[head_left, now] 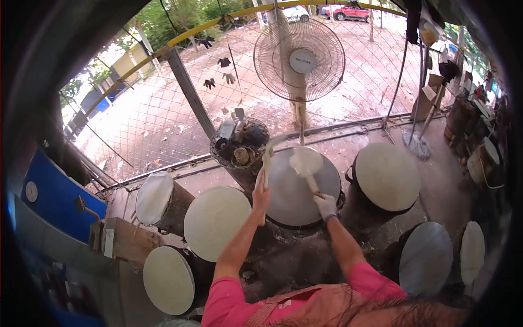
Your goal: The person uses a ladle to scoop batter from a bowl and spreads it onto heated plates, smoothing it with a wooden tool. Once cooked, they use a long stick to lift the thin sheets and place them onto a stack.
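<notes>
My left hand [261,196], bare and closed, grips a long pale wooden stick [266,169] that stands near the left rim of a round grey griddle [278,204]. The top of the stick bends to the right and is smeared by motion. In a white glove, my right hand [326,205] is wrapped round the handle of a round-headed pale tool [306,162]. Its blurred whitish head overlaps the upper part of the griddle. Pale round sheets cover the neighbouring griddles, one on the left [217,223] and one on the right [388,177].
A basket of small items [239,143] stands behind the griddle to the left. Beyond it are a large fan [302,61] and a wire fence. More round griddles [169,280] flank me, one of them bare grey [426,259]. A bucket [484,159] sits far right.
</notes>
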Demonstrator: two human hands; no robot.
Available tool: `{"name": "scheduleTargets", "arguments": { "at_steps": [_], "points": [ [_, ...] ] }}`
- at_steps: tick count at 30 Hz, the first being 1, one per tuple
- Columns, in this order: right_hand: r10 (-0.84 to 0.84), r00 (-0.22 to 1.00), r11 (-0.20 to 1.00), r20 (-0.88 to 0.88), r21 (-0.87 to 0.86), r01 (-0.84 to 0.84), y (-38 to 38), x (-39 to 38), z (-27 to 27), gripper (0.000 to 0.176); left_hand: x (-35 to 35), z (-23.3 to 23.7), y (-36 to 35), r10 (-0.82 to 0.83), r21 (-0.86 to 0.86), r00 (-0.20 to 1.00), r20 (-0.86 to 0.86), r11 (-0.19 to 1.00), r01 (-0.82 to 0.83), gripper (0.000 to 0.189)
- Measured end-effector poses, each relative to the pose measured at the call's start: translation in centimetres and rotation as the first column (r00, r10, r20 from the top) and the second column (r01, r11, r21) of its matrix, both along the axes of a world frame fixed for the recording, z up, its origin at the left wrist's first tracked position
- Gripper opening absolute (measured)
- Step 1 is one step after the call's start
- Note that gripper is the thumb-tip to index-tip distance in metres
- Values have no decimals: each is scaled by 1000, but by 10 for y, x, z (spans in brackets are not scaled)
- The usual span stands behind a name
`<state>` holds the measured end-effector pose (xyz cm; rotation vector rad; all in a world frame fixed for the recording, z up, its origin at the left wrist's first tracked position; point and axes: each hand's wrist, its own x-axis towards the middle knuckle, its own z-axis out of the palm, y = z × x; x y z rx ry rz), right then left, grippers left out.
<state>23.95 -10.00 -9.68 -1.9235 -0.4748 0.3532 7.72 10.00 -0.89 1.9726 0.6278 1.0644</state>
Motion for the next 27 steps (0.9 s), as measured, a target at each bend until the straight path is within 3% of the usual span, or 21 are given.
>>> {"name": "scheduleTargets", "arguments": {
  "at_steps": [1,2,3,4,5,6,7,8,10,12,14,15,16,17,18,19,20,22,24,26,27],
  "points": [
    [110,982,981,156,-177,-81,17,7,3,35,-25,-35,-3,-22,-121,981,-195,993,-2,69],
    [123,971,965,204,-251,-70,16,13,21,36,-52,-60,-11,-69,-236,919,-389,971,-27,68],
    [139,960,945,242,-322,-56,3,10,53,36,-82,-37,-39,-137,-400,827,-546,909,-114,70],
    [101,987,955,126,-289,-61,-23,-2,111,30,-104,-9,-59,-222,-517,714,-664,827,-223,71],
    [64,998,995,-26,-68,-66,-36,8,85,26,-131,-57,-58,-9,-129,855,-519,989,-68,72],
    [60,985,987,-165,157,-34,-49,22,45,22,-157,-107,-56,85,307,965,-250,952,-4,73],
    [-40,936,951,-351,274,143,-43,20,-20,20,-171,-115,-59,5,-45,942,-335,999,-21,74],
    [-109,949,951,-295,247,186,-31,-16,5,23,-191,-119,-66,-104,-399,905,-412,914,-76,74],
    [-13,908,989,-419,126,72,6,-37,-22,27,-193,-128,-62,-94,-354,888,-451,932,-81,74],
    [122,992,987,24,-105,-119,-1,-34,32,31,-201,-130,-67,-59,-311,861,-505,943,-118,73],
    [95,995,983,17,-162,-91,-38,-17,72,30,-201,-120,-63,-50,-235,865,-500,969,-80,74],
    [93,978,985,-187,161,-63,-49,15,15,26,-200,-112,-64,-12,-123,790,-612,989,-80,74],
    [47,925,892,-376,432,130,-54,12,20,20,-193,-106,-65,-15,-107,835,-551,993,-52,74],
    [45,888,884,-457,432,177,-53,23,-27,18,-198,-102,-70,-28,-96,864,-503,995,-23,74],
    [-46,945,936,-324,316,154,-38,13,-49,16,-200,-97,-73,-56,-134,857,-513,991,-15,72],
    [72,947,979,-313,204,-6,-29,-11,-10,16,-198,-96,-75,-84,-174,852,-517,985,-8,71],
    [179,912,957,-369,282,-74,-17,-21,-19,19,-195,-98,-79,-46,-143,856,-515,989,-32,71],
    [213,877,961,-431,254,-109,-17,-3,0,18,-190,-104,-87,15,-102,860,-510,992,-77,70],
    [282,833,952,-476,248,-181,-40,42,-11,18,-191,-103,-92,-47,-426,793,-607,862,-275,70],
    [131,744,972,-655,231,33,-41,104,-42,17,-185,-93,-97,-12,-408,784,-621,859,-310,70],
    [256,755,883,-604,464,72,-44,94,-1,18,-183,-90,-106,-11,-424,773,-635,841,-335,70]
  ]
}}
